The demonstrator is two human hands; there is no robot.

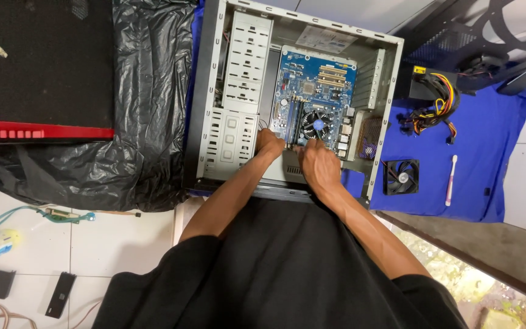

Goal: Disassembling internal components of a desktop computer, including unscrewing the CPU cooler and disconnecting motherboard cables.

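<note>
An open grey computer case [209, 91] lies flat in front of me, with a blue motherboard [315, 91] mounted inside. A round black cooler fan [318, 123] sits on the board's near part. My left hand [269, 145] rests at the board's near left corner, fingers curled down against it. My right hand [319, 164] lies just beside it, fingers pressed at the board's near edge below the cooler. Whether either hand grips anything is hidden by the fingers.
A grey drive cage [238, 91] fills the case's left side. Black plastic sheeting [147, 91] and a black and red case [38, 73] lie left. On the blue cloth [488, 140] right are a power supply with coloured wires [433, 91], a loose black fan [401, 176] and a pink-white toothbrush [451, 180].
</note>
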